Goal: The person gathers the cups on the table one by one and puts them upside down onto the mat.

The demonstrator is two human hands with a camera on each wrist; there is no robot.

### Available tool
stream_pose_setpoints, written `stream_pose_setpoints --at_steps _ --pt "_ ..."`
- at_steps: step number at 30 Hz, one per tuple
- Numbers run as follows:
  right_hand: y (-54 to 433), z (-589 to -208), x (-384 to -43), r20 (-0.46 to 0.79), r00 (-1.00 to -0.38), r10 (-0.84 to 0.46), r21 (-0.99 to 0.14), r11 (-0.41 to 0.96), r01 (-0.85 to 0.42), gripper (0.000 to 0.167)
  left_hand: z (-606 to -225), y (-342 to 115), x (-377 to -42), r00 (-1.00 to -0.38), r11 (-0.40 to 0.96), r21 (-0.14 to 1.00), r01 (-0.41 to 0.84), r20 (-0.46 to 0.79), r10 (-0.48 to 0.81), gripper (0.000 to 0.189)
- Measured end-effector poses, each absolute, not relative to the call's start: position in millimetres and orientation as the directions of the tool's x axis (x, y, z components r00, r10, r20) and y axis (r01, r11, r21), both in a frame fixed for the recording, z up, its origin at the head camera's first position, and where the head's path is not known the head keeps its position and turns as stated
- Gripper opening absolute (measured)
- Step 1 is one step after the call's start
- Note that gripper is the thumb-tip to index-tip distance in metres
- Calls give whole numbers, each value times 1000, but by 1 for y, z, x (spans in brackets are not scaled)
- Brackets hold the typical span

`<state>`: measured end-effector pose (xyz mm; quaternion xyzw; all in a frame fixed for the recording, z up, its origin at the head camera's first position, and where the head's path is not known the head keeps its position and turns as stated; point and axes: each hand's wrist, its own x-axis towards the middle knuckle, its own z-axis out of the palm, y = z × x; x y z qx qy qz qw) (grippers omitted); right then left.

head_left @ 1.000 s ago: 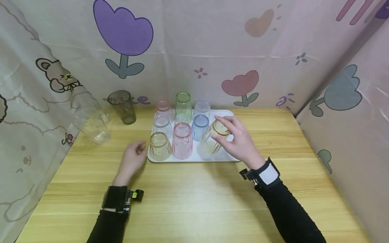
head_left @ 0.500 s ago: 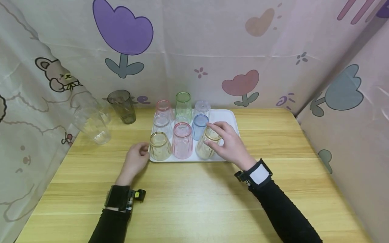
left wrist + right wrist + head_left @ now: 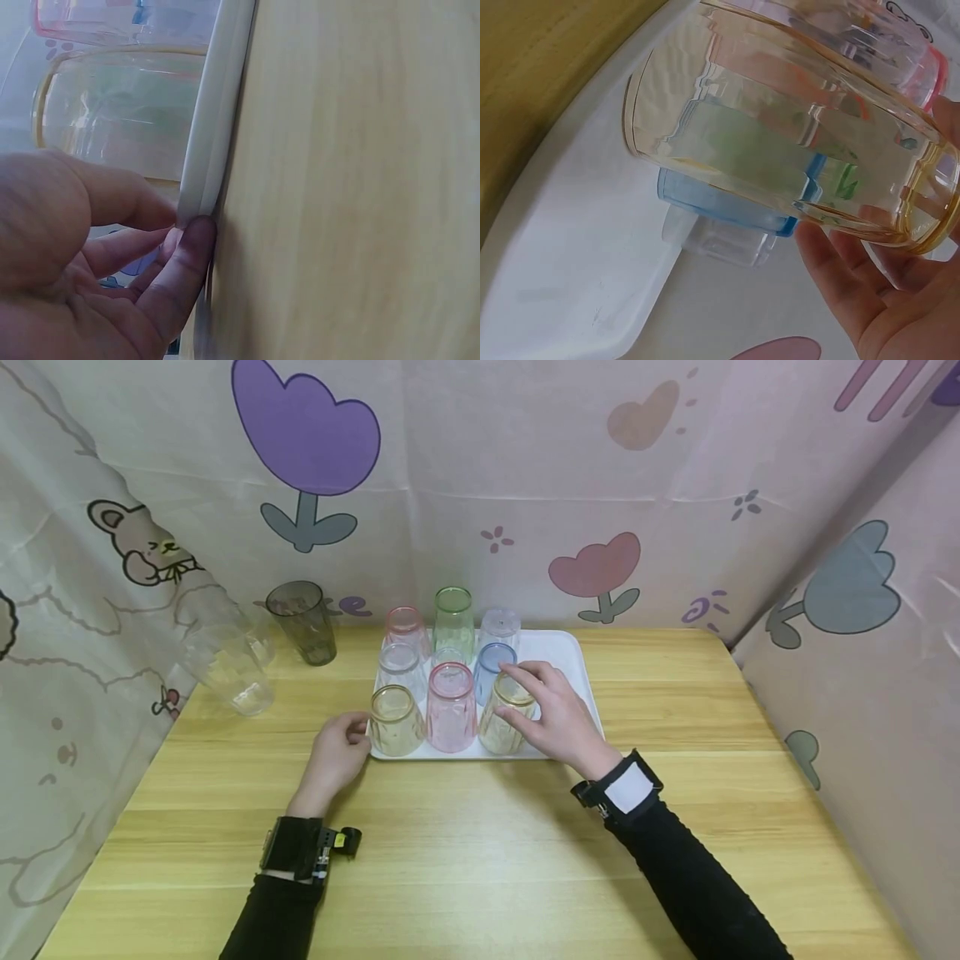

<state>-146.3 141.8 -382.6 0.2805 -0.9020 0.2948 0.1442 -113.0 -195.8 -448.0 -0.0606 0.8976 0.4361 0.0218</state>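
My right hand holds a yellow-tinted glass around its upper end, at the front right of the white tray. In the right wrist view the fingers curl beside that glass, with a blue glass just behind it. My left hand pinches the tray's front left corner; in the left wrist view thumb and finger meet on the white rim. Another yellow glass and a pink glass stand in the front row.
Behind them on the tray are a green glass, a red-rimmed glass and several clear or pale ones. A dark grey glass and a large clear glass stand on the wooden table to the left. A printed curtain hangs behind.
My right hand has moved left with the yellow glass, bringing it close beside the pink one. My left hand has shifted slightly right onto the tray's corner.
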Motion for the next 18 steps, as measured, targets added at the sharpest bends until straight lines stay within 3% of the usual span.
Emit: stream_pose_setpoints --at_steps 10,18 --pt "140 -381 -147 378 -820 -431 -439 696 -568 64 -444 -196 -114 -993 628 768 -122 -94 -77 51" --pt "148 -378 -144 338 -850 -405 -506 683 -527 71 -440 -197 -114 -992 636 763 -120 -116 -48 51"
